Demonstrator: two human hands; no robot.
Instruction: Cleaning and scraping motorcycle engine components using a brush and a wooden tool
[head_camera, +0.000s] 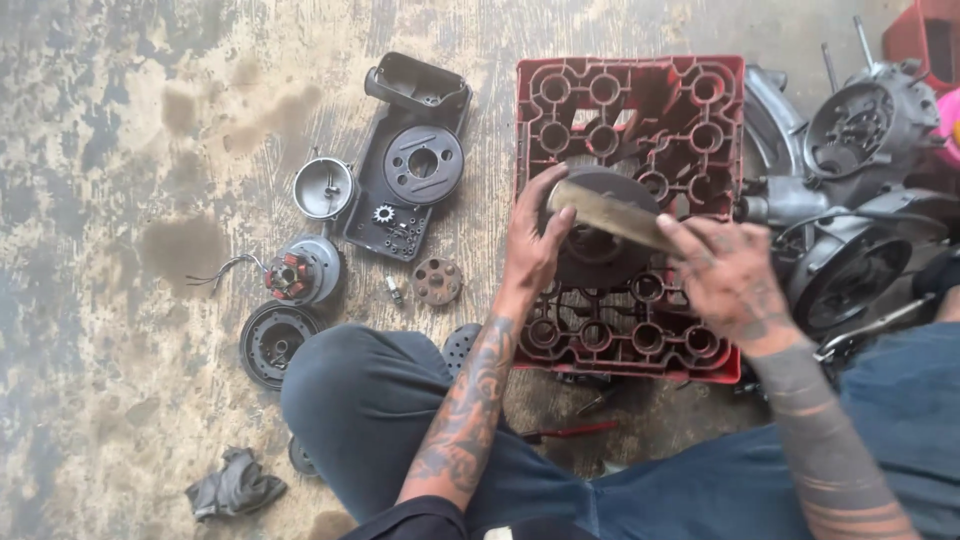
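Note:
A dark round metal drum rests on an upturned red plastic crate. My left hand grips the drum's left rim. My right hand holds a worn strip of sandpaper, pressed flat across the top of the drum. Both forearms reach in from the bottom of the head view.
Engine parts lie on the stained concrete at left: a black cover tray, a silver cup, a stator with wires, a black ring, a small perforated disc. A grey engine block sits right. A rag lies near my knee.

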